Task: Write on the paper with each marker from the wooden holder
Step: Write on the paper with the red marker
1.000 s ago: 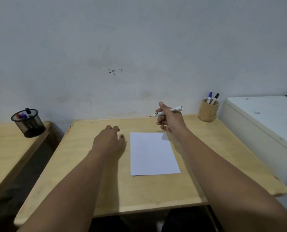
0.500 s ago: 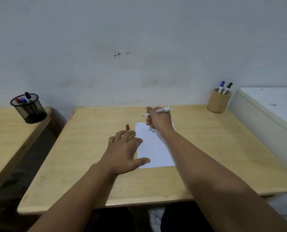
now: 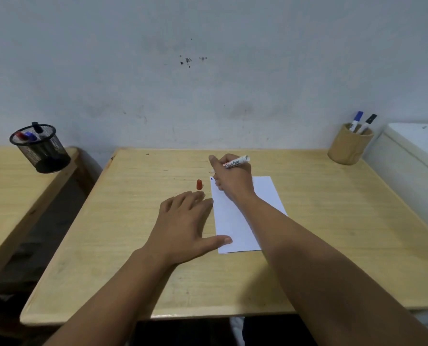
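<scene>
A white sheet of paper (image 3: 267, 193) lies in the middle of the wooden desk (image 3: 123, 221). My right hand (image 3: 232, 181) grips a white marker (image 3: 236, 162) over the paper's top left corner; its tip is hidden behind my fingers. The marker's red cap (image 3: 199, 184) stands on the desk just left of the paper. My left hand (image 3: 185, 221) lies flat, fingers spread, with the thumb on the paper's left edge. The wooden holder (image 3: 348, 147) at the desk's far right corner holds a blue-capped marker (image 3: 356, 120) and a black-capped marker (image 3: 368, 122).
A black mesh cup (image 3: 42, 151) with several markers stands on a second wooden desk (image 3: 13, 186) to the left. A white cabinet (image 3: 412, 156) borders the desk on the right. A wall rises right behind the desks.
My right hand has come down from mid-air to the paper's top corner with the marker. My left hand slid back and flattened beside the paper, uncovering the red cap.
</scene>
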A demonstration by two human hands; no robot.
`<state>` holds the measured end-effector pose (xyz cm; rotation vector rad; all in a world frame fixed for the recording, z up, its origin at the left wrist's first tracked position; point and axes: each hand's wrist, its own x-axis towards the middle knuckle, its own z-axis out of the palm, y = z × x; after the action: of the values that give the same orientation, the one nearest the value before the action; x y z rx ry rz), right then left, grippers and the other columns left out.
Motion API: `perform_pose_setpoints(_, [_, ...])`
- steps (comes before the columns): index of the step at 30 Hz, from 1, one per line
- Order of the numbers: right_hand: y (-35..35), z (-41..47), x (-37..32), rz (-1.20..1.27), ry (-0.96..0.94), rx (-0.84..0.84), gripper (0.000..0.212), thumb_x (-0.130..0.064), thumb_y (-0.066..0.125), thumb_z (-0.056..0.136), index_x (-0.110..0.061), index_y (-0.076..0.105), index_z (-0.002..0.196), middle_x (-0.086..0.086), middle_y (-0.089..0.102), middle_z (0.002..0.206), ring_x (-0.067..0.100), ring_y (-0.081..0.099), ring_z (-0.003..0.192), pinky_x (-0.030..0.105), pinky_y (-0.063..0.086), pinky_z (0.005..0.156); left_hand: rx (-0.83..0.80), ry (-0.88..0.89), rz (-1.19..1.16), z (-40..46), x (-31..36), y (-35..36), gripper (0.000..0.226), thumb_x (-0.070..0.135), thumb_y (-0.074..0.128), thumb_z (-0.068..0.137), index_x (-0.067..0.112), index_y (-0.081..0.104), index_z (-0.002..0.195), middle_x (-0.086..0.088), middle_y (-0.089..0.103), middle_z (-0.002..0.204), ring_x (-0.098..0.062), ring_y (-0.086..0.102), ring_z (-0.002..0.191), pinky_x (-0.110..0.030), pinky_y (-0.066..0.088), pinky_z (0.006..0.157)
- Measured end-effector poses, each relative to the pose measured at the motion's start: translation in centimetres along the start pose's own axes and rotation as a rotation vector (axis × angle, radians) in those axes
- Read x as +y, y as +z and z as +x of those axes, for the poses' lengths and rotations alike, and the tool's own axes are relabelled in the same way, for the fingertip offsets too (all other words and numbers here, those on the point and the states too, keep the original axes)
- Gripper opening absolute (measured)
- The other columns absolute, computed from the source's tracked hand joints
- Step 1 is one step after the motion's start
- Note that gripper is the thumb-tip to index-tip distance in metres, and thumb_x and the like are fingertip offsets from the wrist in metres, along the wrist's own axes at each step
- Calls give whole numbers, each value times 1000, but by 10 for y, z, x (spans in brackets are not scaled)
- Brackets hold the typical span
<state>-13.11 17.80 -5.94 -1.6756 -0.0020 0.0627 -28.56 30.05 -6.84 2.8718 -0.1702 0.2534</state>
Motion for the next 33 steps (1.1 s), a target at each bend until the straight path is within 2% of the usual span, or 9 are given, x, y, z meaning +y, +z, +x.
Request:
perform_pose_setpoints(3, [2,0,6,-81,-18,21,43,-53,77,87,-27,57,60,-4,64,56,20,62,53,31,49,56,-30,-21,32,0,-3,2,101,98,38,73,35,45,152,4,37,164,-20,27,153,-53,19,123])
perform_pose_setpoints(5, [0,3,5,-45,6,-13,40,-47,77,92,-26,58,64,3,70,64,22,61,54,30,47,53,-44,-45,22,-1,-2,2,105,99,38,72,33,44,153,5,33,167,-19,22,156,-54,14,125])
perform_pose_setpoints(8, [-7,8,-2,49,57,-85,36,-33,82,93,-11,60,76,13,67,66,26,53,53,25,41,47,-53,-64,-2,-2,-1,2,109,99,40,70,31,43,155,6,30,168,-18,18,158,-53,11,127])
perform_pose_setpoints(12, [-8,3,4,-22,29,-30,33,-28,78,90,-16,57,68,14,66,66,25,57,54,32,46,53,-90,-72,-8,-2,-1,-1,116,102,38,67,32,36,159,8,22,171,-16,11,159,-53,8,128])
perform_pose_setpoints(17, [-7,-2,8,-115,-13,20,35,-28,65,85,-25,51,53,1,58,57,23,66,53,34,50,55,-192,-59,18,-3,-2,-3,137,109,34,57,28,18,165,8,5,174,-11,-6,160,-50,-2,129])
perform_pose_setpoints(20, [-6,-2,8,-153,-14,7,32,-30,64,82,-24,51,52,-2,56,53,24,71,56,38,54,57,-190,-75,30,-4,0,-3,140,109,34,55,25,17,166,6,3,175,-12,-6,160,-51,-3,129])
perform_pose_setpoints(25, [-6,1,11,-163,-22,16,34,-28,63,82,-25,52,50,-1,59,54,25,68,54,39,55,60,-206,-96,47,-4,1,-3,144,111,30,52,25,14,166,8,-1,175,-14,-11,160,-53,-4,128])
perform_pose_setpoints(30, [-5,0,10,-190,-32,22,30,-28,64,80,-23,54,53,14,69,61,24,69,53,40,59,60,-216,-81,28,-5,-1,-5,144,111,33,52,25,14,166,7,-2,174,-15,-12,160,-53,-5,128])
perform_pose_setpoints(33, [-5,1,10,-195,-32,11,30,-26,65,81,-23,54,52,5,66,57,24,68,53,38,57,58,-212,-82,25,-5,-2,-4,143,111,33,53,25,14,166,7,-1,174,-15,-11,160,-53,-4,128])
